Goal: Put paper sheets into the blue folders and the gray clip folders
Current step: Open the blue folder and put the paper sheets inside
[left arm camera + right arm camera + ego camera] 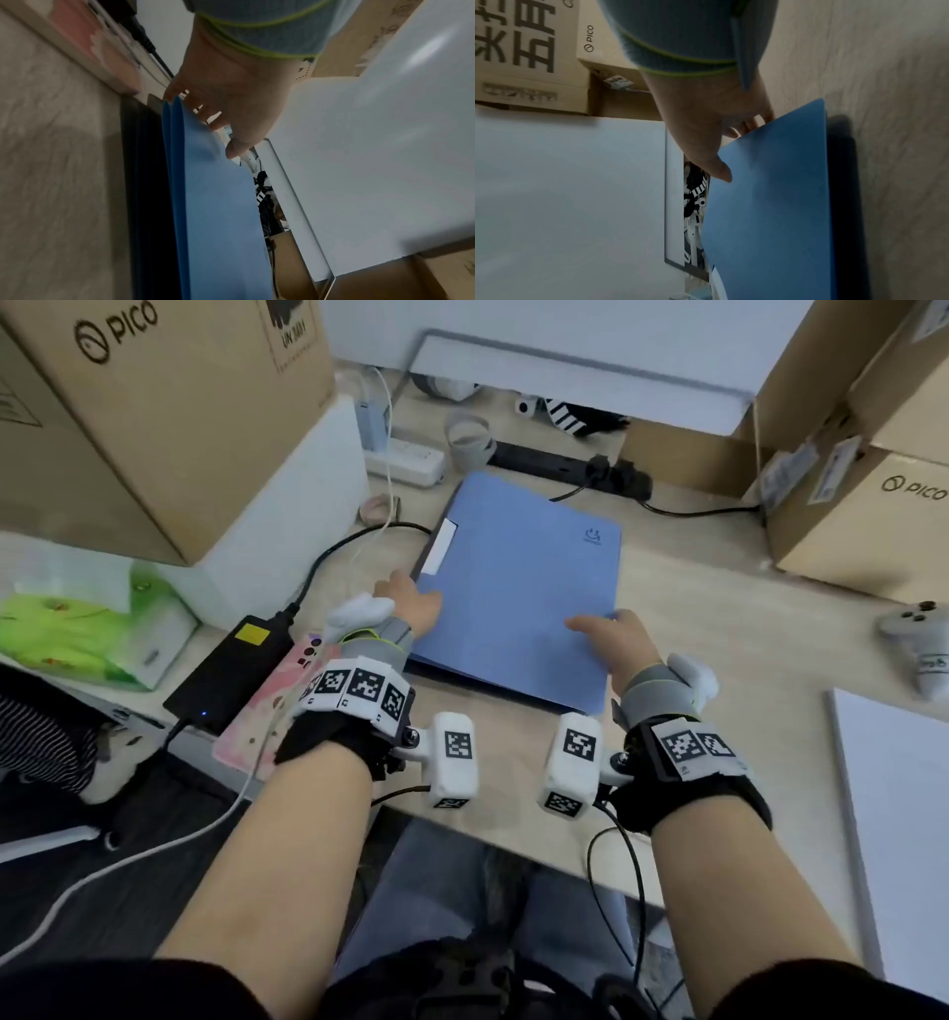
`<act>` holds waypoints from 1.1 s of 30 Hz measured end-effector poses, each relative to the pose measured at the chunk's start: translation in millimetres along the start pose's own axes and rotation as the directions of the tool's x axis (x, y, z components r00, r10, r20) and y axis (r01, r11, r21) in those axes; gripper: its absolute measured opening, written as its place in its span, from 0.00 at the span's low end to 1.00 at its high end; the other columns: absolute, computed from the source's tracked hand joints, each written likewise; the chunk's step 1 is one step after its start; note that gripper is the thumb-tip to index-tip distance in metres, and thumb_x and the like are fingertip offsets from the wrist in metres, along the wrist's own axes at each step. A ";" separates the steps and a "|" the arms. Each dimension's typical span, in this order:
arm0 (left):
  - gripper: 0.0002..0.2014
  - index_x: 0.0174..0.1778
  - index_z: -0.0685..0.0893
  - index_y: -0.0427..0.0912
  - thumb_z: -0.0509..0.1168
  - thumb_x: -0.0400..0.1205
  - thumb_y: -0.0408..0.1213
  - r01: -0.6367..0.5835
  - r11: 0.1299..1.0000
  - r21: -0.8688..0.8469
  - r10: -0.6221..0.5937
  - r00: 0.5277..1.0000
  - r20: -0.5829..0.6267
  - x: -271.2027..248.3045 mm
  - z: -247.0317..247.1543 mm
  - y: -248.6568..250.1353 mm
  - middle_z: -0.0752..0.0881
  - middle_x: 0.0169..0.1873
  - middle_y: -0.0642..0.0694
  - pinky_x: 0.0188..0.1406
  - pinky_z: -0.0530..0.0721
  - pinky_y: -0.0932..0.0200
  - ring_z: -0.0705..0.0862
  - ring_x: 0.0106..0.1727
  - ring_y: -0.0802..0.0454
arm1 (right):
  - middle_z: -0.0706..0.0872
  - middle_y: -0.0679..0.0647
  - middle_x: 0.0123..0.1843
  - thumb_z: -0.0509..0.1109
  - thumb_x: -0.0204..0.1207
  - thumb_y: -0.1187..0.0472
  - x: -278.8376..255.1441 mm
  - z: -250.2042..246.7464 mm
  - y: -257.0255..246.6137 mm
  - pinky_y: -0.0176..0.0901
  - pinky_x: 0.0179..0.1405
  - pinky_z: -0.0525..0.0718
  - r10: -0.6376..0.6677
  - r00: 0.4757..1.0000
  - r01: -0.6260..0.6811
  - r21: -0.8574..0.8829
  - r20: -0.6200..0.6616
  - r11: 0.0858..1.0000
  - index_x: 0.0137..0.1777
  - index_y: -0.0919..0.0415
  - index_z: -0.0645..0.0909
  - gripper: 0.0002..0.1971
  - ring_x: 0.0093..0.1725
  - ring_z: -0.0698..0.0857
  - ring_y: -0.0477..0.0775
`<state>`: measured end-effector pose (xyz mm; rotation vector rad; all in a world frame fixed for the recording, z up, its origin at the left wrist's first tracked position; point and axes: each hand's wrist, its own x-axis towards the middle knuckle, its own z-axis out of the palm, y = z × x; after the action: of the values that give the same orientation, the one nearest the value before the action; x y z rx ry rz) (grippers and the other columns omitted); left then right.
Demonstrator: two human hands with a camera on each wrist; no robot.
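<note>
Fingers point(213, 121) of the left hand point(411, 608) curl under the blue folder's point(513, 588) left edge with the thumb on top; the right hand point(611, 639) pinches its near right corner the same way. The folder sits mid-desk point(719, 629) on a darker one. Pretty cluttered around it: black power brick point(231, 670) left, power strip point(570, 469) and gray cup point(467, 439) behind, cardboard boxes point(154, 403) both sides, controller point(919, 644) far right.
</note>
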<state>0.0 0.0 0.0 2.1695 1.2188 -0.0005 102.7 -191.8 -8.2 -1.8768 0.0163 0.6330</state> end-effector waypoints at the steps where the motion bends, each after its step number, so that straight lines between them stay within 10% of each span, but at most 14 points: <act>1: 0.26 0.73 0.67 0.32 0.58 0.83 0.44 0.010 1.000 -0.009 -0.010 0.999 0.035 -0.9 -0.9 -1.9 0.74 0.71 0.33 0.68 0.74 0.46 0.75 0.70 0.34 | 0.81 0.58 0.56 0.74 0.71 0.61 -0.7 0.4 -1.6 0.49 0.50 0.80 0.000 1.000 0.001 0.021 -0.014 1.000 0.65 0.66 0.71 0.24 0.53 0.82 0.59; 6: 0.29 0.75 0.67 0.34 0.57 0.82 0.50 0.040 0.996 -0.083 -0.034 0.997 0.074 15.5 7.1 -8.9 0.75 0.71 0.35 0.68 0.75 0.47 0.76 0.69 0.34 | 0.86 0.60 0.59 0.77 0.54 0.52 14.6 0.9 -0.7 0.54 0.55 0.86 0.052 0.998 -0.050 0.045 -0.032 0.998 0.63 0.66 0.77 0.35 0.55 0.86 0.62; 11: 0.24 0.64 0.78 0.29 0.56 0.82 0.46 0.101 0.951 -0.291 -0.080 0.993 0.086 28.4 1.4 -3.5 0.82 0.63 0.32 0.56 0.78 0.51 0.81 0.57 0.36 | 0.82 0.57 0.50 0.72 0.74 0.62 13.2 -1.9 -7.0 0.39 0.31 0.74 0.058 0.998 -0.057 0.052 -0.019 0.997 0.60 0.66 0.77 0.16 0.39 0.81 0.50; 15: 0.19 0.60 0.80 0.37 0.56 0.82 0.47 0.099 0.897 -0.431 -0.054 0.992 0.115 25.4 4.3 -3.3 0.83 0.62 0.36 0.57 0.77 0.55 0.80 0.55 0.41 | 0.81 0.59 0.55 0.71 0.74 0.63 17.0 -8.5 -5.4 0.45 0.44 0.76 0.057 0.995 -0.046 0.127 -0.082 0.991 0.65 0.71 0.74 0.21 0.51 0.80 0.58; 22: 0.17 0.41 0.81 0.50 0.59 0.63 0.55 0.053 0.845 -0.532 -0.035 0.998 0.044 3.5 11.9 5.2 0.87 0.55 0.40 0.65 0.81 0.43 0.82 0.62 0.38 | 0.67 0.50 0.35 0.69 0.74 0.65 1.3 -19.5 1.0 0.42 0.41 0.66 0.065 0.974 -0.023 0.188 -0.219 0.982 0.43 0.79 0.75 0.13 0.41 0.66 0.55; 26: 0.25 0.49 0.85 0.46 0.61 0.61 0.57 0.021 0.836 -0.548 -0.012 1.000 0.021 -19.0 14.2 15.8 0.87 0.56 0.41 0.63 0.82 0.44 0.82 0.61 0.40 | 0.65 0.51 0.30 0.70 0.73 0.64 -12.2 -33.1 7.5 0.42 0.31 0.62 0.064 0.963 -0.003 0.228 -0.262 0.974 0.28 0.57 0.68 0.15 0.33 0.63 0.53; 33: 0.26 0.54 0.82 0.49 0.62 0.61 0.55 -0.008 0.820 -0.573 0.026 0.999 0.023 -62.9 33.6 28.7 0.85 0.59 0.44 0.66 0.80 0.44 0.79 0.65 0.42 | 0.62 0.51 0.28 0.70 0.72 0.64 -40.2 -67.1 32.4 0.41 0.27 0.57 0.069 0.936 0.020 0.249 -0.346 0.968 0.26 0.56 0.64 0.18 0.30 0.59 0.53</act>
<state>-3.9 -76.5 7.2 1.6386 1.0140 0.3058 86.4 -274.5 -1.7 -1.7232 0.3394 0.2860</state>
